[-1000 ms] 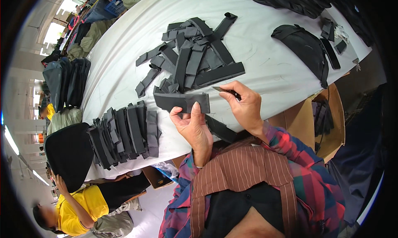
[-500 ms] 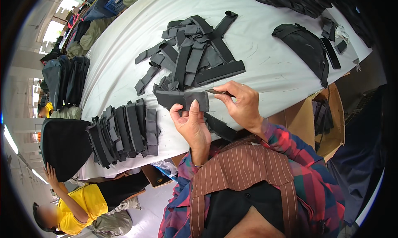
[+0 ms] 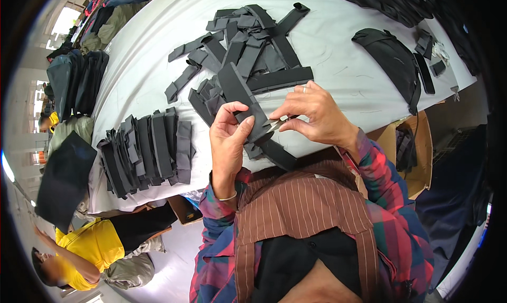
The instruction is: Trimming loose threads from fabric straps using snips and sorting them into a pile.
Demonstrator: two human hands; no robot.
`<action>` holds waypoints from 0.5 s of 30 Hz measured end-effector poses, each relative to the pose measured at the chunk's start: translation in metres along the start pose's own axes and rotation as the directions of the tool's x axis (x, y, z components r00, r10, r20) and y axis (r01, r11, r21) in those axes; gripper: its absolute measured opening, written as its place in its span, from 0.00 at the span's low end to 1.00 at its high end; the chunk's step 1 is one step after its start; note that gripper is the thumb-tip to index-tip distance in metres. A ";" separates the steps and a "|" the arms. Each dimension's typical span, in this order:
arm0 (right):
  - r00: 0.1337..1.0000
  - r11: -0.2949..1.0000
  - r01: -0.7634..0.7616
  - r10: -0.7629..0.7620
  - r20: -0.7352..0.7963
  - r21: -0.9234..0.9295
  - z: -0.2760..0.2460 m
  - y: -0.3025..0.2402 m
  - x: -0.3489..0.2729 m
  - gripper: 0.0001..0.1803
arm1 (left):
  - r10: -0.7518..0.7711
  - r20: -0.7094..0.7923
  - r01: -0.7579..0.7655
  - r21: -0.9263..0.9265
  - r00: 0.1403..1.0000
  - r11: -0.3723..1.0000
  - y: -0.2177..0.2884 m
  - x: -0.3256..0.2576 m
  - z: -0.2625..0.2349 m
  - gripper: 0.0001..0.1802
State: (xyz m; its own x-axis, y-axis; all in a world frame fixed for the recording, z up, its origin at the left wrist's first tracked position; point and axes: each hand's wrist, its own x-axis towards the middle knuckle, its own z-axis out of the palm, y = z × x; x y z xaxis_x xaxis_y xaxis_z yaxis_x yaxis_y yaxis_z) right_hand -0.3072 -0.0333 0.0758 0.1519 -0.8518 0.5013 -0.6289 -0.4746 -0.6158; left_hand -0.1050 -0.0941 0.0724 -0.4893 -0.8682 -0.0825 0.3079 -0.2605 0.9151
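My left hand (image 3: 228, 139) pinches a dark grey fabric strip (image 3: 236, 87), its far end slanting up over the table. Close to the strip's near end, my right hand (image 3: 319, 117) grips small thread snips (image 3: 273, 125) with pale metal blades. The blade tips are at the strip's edge; whether a thread lies between them is too small to tell. Beyond both hands lies a loose pile of similar strips (image 3: 285, 52). Another dark strip (image 3: 278, 154) lies by the table edge below the snips. To the left, several strips stand in a neat row (image 3: 158, 144).
On the white-covered table (image 3: 338, 86), a curved black fabric piece (image 3: 388, 60) and a black phone (image 3: 424, 73) lie at right. A cardboard box (image 3: 426, 155) stands below the right edge. At left, a person in yellow (image 3: 92, 245) is beside a black panel (image 3: 66, 176).
The strip has turned from lying crosswise to slanting upward. My right hand has brought the snips down to its near end, and their blades now show. The co-worker's panel has shifted left.
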 end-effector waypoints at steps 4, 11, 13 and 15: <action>0.999 1.000 0.015 -0.015 0.043 -0.002 0.001 0.001 0.000 0.12 | -0.028 0.046 0.027 0.028 0.999 0.999 0.005 -0.001 -0.001 0.12; 0.992 0.998 0.062 -0.063 0.108 0.012 -0.002 0.000 0.002 0.10 | -0.081 0.091 0.078 0.032 0.993 0.996 0.007 -0.003 -0.005 0.13; 0.991 0.998 0.063 -0.063 0.120 0.007 -0.003 -0.001 0.002 0.09 | -0.090 0.087 0.088 0.025 0.992 0.996 0.007 -0.004 -0.004 0.13; 0.989 0.998 0.065 -0.065 0.132 0.002 -0.003 -0.002 0.002 0.09 | -0.105 0.093 0.105 0.009 0.990 0.994 0.006 -0.005 -0.006 0.13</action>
State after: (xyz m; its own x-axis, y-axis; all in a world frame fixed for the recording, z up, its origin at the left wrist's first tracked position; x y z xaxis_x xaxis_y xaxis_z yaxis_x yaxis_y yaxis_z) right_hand -0.3080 -0.0333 0.0795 0.2912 -0.8412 0.4557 -0.6160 -0.5293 -0.5835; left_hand -0.0965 -0.0939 0.0757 -0.5929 -0.7928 -0.1409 0.2476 -0.3460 0.9050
